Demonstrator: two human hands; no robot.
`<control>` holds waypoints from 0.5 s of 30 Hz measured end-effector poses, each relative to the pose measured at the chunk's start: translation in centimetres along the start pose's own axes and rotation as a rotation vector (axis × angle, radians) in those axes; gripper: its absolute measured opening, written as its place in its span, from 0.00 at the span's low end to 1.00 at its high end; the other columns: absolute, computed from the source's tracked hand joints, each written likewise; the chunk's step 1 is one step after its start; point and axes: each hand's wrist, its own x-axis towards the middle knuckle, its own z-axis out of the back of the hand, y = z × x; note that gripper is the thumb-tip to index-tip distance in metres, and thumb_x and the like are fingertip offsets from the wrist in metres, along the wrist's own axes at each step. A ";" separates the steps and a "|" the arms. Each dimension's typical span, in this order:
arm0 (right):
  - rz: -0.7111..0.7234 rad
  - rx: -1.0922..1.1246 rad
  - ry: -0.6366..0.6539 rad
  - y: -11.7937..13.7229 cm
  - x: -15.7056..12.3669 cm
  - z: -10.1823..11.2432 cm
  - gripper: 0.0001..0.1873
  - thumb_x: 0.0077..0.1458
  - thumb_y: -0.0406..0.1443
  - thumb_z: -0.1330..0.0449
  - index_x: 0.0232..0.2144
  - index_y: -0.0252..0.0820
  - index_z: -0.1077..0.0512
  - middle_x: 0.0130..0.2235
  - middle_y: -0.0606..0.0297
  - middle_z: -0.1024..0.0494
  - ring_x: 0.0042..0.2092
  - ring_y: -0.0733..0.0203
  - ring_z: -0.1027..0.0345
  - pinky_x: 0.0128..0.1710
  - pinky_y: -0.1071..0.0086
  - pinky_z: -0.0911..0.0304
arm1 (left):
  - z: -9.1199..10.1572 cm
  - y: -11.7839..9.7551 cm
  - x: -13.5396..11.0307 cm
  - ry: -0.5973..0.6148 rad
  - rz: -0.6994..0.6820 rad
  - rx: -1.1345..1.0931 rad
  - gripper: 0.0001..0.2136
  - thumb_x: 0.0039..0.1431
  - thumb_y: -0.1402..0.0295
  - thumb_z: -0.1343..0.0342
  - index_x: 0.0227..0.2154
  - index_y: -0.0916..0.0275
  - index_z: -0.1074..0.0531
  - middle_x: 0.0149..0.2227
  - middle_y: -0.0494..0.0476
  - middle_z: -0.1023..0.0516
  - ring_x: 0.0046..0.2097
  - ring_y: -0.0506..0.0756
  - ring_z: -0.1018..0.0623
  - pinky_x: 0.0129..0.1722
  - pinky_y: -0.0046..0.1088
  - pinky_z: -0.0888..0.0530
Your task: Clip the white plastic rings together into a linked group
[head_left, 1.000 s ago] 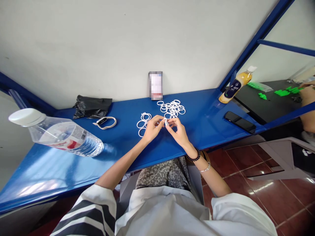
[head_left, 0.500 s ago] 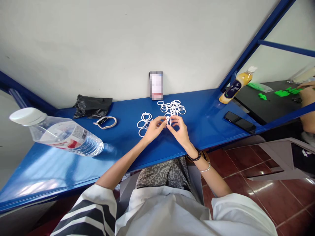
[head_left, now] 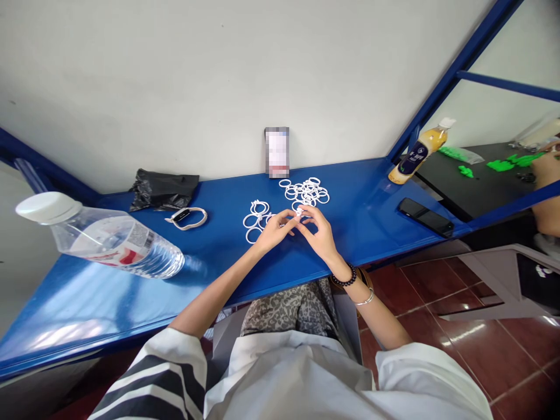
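Observation:
My left hand (head_left: 275, 229) and my right hand (head_left: 318, 233) meet above the blue table, fingertips pinched on one small white ring (head_left: 298, 213). Fingers cover most of this ring, so its full shape is hidden. Just beyond my hands lies a loose pile of white rings (head_left: 308, 190), each with a small knob or clasp. A smaller group of white rings (head_left: 251, 220) rests left of my left hand, partly covered by it.
A phone (head_left: 277, 153) leans on the wall. Leftward are a black plastic bag (head_left: 166, 189), a wristband (head_left: 192, 218) and a large water bottle (head_left: 126, 245). Rightward stand a juice bottle (head_left: 417, 154) and a dark phone (head_left: 425, 217). Green pieces (head_left: 510, 163) lie beside another person's arm (head_left: 549, 192).
The white ring between my fingers has turned and shows less of its band. My fingertips have drawn closer together around it; the ring groups lie as before.

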 end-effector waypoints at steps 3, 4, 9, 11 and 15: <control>0.029 -0.014 0.018 0.1 -0.1 0.0 0.18 0.60 0.37 0.41 0.52 0.50 0.32 0.54 0.59 0.26 0.51 0.57 0.28 0.45 0.63 0.27 | -0.1 0.2 0.0 0.042 0.005 -0.022 0.19 0.55 0.50 0.42 0.35 0.63 0.29 0.32 0.53 0.25 0.32 0.50 0.25 0.32 0.25 0.24; 0.039 -0.020 0.021 0.1 -0.1 0.0 0.18 0.60 0.37 0.42 0.53 0.50 0.32 0.54 0.59 0.26 0.51 0.57 0.28 0.46 0.62 0.27 | -0.1 0.2 0.0 0.039 0.002 -0.015 0.19 0.55 0.50 0.42 0.35 0.63 0.29 0.32 0.53 0.25 0.31 0.49 0.25 0.33 0.25 0.24; 0.092 -0.029 0.040 0.3 -0.1 0.2 0.18 0.60 0.35 0.44 0.53 0.48 0.33 0.56 0.57 0.26 0.56 0.54 0.31 0.50 0.61 0.30 | -0.1 -0.1 -0.2 -0.021 -0.027 0.076 0.20 0.55 0.50 0.42 0.37 0.64 0.28 0.33 0.55 0.24 0.31 0.50 0.25 0.31 0.25 0.26; 0.092 -0.028 0.042 0.4 -0.1 0.3 0.17 0.61 0.35 0.45 0.52 0.48 0.32 0.56 0.57 0.26 0.57 0.54 0.31 0.51 0.60 0.31 | 0.0 -0.1 -0.3 -0.046 -0.056 0.133 0.18 0.56 0.51 0.43 0.36 0.64 0.28 0.32 0.55 0.24 0.31 0.50 0.26 0.30 0.24 0.28; 0.078 -0.036 -0.002 0.6 0.0 0.3 0.12 0.62 0.36 0.45 0.48 0.46 0.30 0.53 0.57 0.24 0.55 0.54 0.30 0.49 0.60 0.32 | 0.0 -0.4 -0.4 -0.080 -0.094 0.211 0.15 0.55 0.55 0.42 0.34 0.63 0.30 0.29 0.52 0.27 0.29 0.49 0.27 0.29 0.23 0.30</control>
